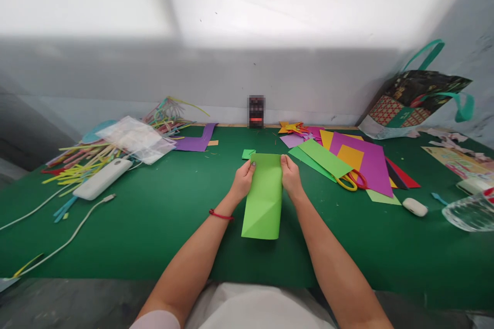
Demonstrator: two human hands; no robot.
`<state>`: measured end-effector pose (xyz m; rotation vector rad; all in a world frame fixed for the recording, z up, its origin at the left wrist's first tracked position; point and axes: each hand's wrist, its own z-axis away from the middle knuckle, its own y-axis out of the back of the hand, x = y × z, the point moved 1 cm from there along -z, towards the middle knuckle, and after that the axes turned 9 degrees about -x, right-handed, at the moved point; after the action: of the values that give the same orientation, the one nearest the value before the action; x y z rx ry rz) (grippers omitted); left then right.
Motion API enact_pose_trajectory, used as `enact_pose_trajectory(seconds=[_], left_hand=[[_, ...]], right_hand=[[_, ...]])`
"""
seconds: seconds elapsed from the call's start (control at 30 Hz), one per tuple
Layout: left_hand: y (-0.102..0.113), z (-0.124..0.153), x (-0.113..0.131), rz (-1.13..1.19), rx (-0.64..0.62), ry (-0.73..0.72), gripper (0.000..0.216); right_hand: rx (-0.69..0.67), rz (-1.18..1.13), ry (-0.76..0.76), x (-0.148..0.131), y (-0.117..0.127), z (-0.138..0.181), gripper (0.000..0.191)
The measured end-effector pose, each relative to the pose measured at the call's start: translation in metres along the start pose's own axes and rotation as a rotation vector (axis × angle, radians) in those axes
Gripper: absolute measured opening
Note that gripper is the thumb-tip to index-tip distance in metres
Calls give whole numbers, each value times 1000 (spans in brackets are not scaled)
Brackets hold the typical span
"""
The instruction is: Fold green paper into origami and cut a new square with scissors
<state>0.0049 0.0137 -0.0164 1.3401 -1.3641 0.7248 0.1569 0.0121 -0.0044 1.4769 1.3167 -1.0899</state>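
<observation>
fingers (252, 167) of both hands, head view: the left hand (242, 181) and the right hand (292, 177) each pinch one long edge of a light green paper sheet (264, 190), thumbs on its upper face, near the end farther from the person. the sheet lies between the forearms, in front of the person at the middle of the desk (173, 247), with faint diagonal creases in its nearer part; whether its nearer end touches the desk cannot be told. a red bracelet (221, 215) circles the left wrist. just beyond the sheet, a small green paper piece (247, 154) lies on the desk. to the right, coloured papers overlap, among them a green strip (324, 157) and a magenta sheet (374, 164) bearing an orange rectangle (351, 156); the yellow and red handles of scissors (348, 183) show at the strip's near end. farther right are a small white case (415, 207), a clear plastic container (466, 214) and, by the wall, a patterned bag (417, 103). to the left, a white device (102, 180) rests beside loose yellow paper strips (69, 177), with a clear plastic bag (135, 139) and purple paper (193, 143) beyond.
</observation>
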Motion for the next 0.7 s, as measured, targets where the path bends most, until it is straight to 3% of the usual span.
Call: enact_pose_trajectory(seconds=[0.3, 0.7], left_hand=[[1, -1, 1, -6, 5, 3, 42], [-1, -1, 0, -27, -4, -19, 41]], right_hand=[[-24, -98, -36, -2, 0, 2, 47], [101, 64, 85, -4, 3, 3, 53]])
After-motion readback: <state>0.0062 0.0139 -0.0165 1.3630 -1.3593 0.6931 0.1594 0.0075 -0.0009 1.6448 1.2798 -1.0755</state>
